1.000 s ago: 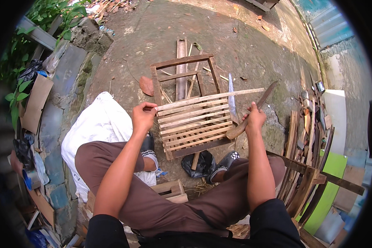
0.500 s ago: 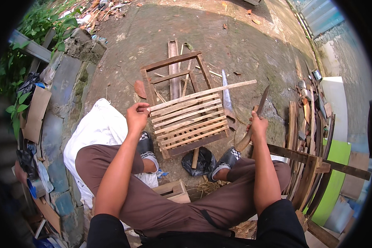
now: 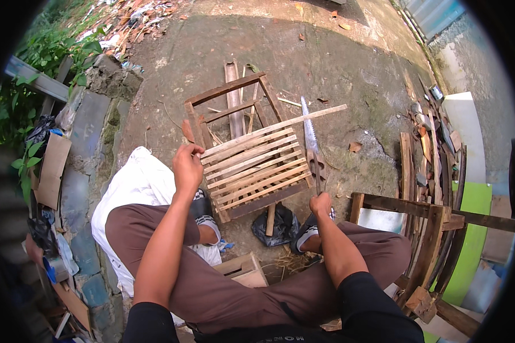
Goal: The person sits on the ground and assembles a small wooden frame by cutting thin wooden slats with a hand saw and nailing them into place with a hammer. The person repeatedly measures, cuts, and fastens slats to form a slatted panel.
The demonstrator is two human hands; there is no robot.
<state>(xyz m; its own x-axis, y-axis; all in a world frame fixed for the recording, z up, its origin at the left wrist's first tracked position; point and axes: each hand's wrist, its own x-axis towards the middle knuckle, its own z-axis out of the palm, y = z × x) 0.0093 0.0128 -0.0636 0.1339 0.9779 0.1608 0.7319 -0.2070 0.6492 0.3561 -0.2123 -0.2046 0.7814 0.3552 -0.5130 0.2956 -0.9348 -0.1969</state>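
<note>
A slatted wooden frame [image 3: 263, 202] with light slats across it lies in front of my feet. Along its upper slats runs a longer wooden strip [image 3: 325, 113], whose free end juts out past the right side. My left hand [image 3: 186, 170] pinches the strip's left end at the frame's corner. The fingers of my right hand [image 3: 321, 204] are wrapped round a knife, its dark blade [image 3: 319, 176] pointing away from me beside the frame's right edge. The handle is mostly hidden in that hand.
A handsaw [image 3: 309, 130] lies beyond the frame's right side. A wooden handle [image 3: 270, 220] rests by a black plastic bag [image 3: 286, 222] between my feet. White sacking [image 3: 137, 186] lies left; wooden furniture [image 3: 435, 237] and a scrap-wood pile [image 3: 406, 166] stand right.
My right hand has brought the knife left and nearer to me, from out at the right to beside the frame's edge. My left hand stays at the strip's end.
</note>
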